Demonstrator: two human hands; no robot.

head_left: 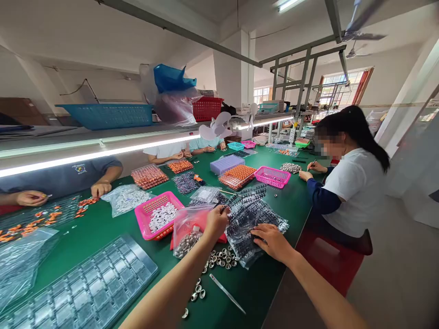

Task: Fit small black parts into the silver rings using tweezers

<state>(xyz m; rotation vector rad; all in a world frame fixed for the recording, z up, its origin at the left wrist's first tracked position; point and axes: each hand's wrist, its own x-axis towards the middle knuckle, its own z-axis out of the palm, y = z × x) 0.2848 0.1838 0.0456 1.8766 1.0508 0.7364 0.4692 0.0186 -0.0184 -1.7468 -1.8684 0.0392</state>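
My left hand (218, 222) is closed, its fingertips pinching the end of black plastic strips (248, 195) with small knobs along them. The strips lie over the mouth of a clear plastic bag (252, 233) full of similar black pieces. On the near side of that bag rests my right hand (272, 242), fingers apart and touching the plastic. Silver cup-shaped metal pieces (222, 258) lie scattered below the bag, with tweezers (227, 294) near them. Left of my left hand is a zip bag (188, 241) of more metal pieces.
A pink basket (140, 221) of white pieces and a clear compartment tray (151, 265) lie to the left. Another pink basket (283, 183) stands beyond the bag. A co-worker (356, 183) sits at right; other people's hands work across the green table (264, 292).
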